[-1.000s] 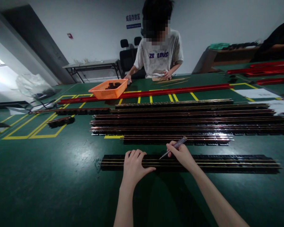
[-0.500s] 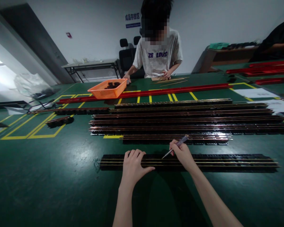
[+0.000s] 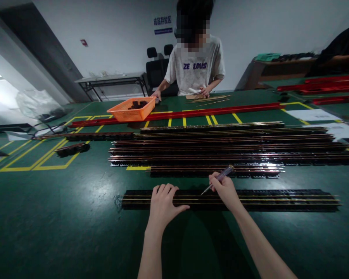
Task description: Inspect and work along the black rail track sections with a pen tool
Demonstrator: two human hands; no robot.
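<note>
A long black strip (image 3: 267,196) with thin brass-coloured rods along it lies crosswise on the green table. Across its left part rests my left hand (image 3: 163,203), palm down, fingers bent over the far edge and thumb stretched wide to the right near the front edge. My right hand (image 3: 224,189) is closed around a screwdriver (image 3: 225,172) with a see-through purplish handle. Its thin shaft slants down to the left, and the tip is at or just above the strip, right of my left hand. Whether the tip touches a rod I cannot tell.
Beyond the strip lie several similar rodded strips (image 3: 221,149) in rows. Farther back are a long red bar (image 3: 192,113) and an orange basket (image 3: 128,114) with dark pieces. A co-worker (image 3: 196,68) stands opposite. A short dark piece (image 3: 72,149) lies left.
The screwdriver tip has shifted very slightly right along the strip. My left hand keeps its place on the strip.
</note>
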